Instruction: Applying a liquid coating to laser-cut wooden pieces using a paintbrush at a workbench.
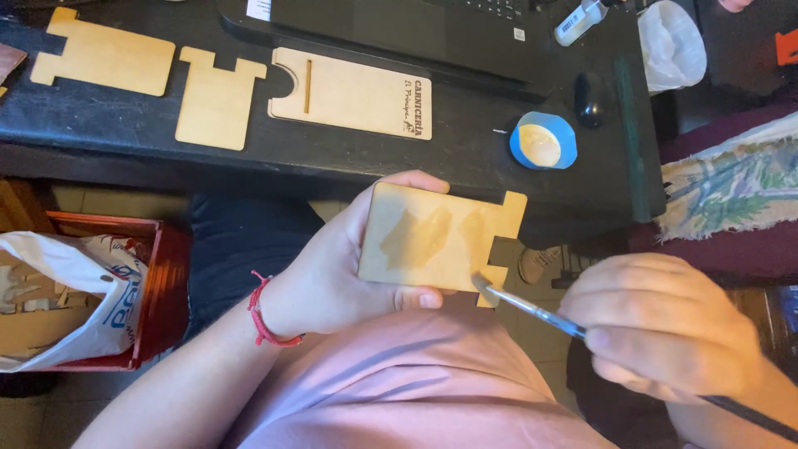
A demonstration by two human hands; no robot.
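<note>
My left hand (pixel 332 274) grips the wooden panel (pixel 432 241), long axis sideways; my right hand (pixel 657 324), right of it, pinches a brush (pixel 532 312) touching its lower right edge.

a dark, black-topped desk (pixel 465 141) carries three flat light plywood cut-outs: a notched panel (pixel 104 56), a t-shaped piece (pixel 214 100) and a slotted rectangular panel (pixel 353 93). beside them lie a round blue lid of pale liquid (pixel 543 141), a black mouse (pixel 588 100) and a black laptop (pixel 416 29).

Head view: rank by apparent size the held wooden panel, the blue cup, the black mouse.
1. Held wooden panel, in the left hand; it's nearer the camera, so its lead is partly nearness.
2. Blue cup.
3. Black mouse, smallest.
</note>
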